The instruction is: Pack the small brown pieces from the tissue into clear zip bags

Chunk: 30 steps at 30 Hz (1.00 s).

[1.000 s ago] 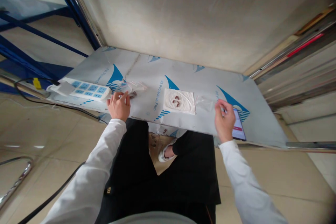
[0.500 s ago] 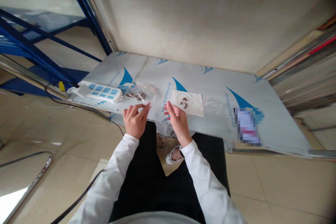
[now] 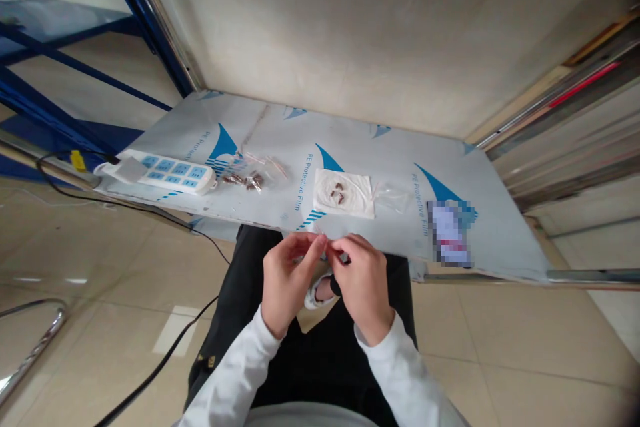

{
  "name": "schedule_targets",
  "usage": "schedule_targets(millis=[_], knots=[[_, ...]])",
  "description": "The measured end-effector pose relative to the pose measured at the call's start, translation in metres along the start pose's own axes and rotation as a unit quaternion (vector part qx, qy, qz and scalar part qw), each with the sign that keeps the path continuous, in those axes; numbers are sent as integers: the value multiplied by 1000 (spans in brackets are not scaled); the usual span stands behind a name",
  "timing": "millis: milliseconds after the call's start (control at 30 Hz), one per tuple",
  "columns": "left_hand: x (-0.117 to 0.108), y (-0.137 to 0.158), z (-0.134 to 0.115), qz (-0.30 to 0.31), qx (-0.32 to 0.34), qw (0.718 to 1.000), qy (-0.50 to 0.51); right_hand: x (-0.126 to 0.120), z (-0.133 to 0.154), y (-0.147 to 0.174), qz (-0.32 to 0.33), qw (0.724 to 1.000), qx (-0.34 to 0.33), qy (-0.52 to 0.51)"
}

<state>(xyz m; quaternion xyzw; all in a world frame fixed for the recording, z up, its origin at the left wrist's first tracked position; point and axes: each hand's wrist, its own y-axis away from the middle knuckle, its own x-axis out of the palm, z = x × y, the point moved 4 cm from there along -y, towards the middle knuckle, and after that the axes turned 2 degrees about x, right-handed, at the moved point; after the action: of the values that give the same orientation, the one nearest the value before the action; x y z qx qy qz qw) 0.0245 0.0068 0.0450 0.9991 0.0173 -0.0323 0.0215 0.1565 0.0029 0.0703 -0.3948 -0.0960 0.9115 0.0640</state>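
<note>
Fingertips (image 3: 317, 244) of both hands, close-up of the action: left hand (image 3: 287, 277) and right hand (image 3: 364, 280) meet over the lap, just by the near edge of the worktop (image 3: 345, 137). Thumbs and forefingers are drawn narrow, as in a pinch; from where I stand, I cannot tell what, if anything, lies between them. A moment ago the hands were spread well apart, the left beside the brown parts and the right beside the phone; now they have come together. I take this to mean that reaching has given way to fine work with both hands.

Beyond the fingers: a flat white pad (image 3: 359, 203) bearing a few small brown pieces (image 3: 341, 199), untouched. Just right of it lies a clear bag (image 3: 396, 199). To the left, more brown parts (image 3: 254, 181) lie at a second clear bag (image 3: 270, 169); whether inside it is unclear. Outermost: a power strip (image 3: 176, 173) at left, a phone (image 3: 450, 235), blurred, at right.
</note>
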Motion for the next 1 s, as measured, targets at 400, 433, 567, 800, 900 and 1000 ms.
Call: schedule_targets(millis=[400,433,567,800,900,1000], knots=[[12,17,23,26,-116,993,28,-1,-8,36,51,998,-42,-14],[11,17,22,28,-124,991,43,-2,-8,37,57,996,-31,-55],[12,11,16,76,-149,982,88,-6,-13,37,72,975,41,-208],[15,3,-1,164,-46,980,-98,-11,-34,37,49,966,133,-216],[13,5,-16,120,2,964,-237,-28,-37,37,-91,989,88,-83],[12,3,-29,110,-6,964,-241,-35,-35,34,-78,992,23,-97]])
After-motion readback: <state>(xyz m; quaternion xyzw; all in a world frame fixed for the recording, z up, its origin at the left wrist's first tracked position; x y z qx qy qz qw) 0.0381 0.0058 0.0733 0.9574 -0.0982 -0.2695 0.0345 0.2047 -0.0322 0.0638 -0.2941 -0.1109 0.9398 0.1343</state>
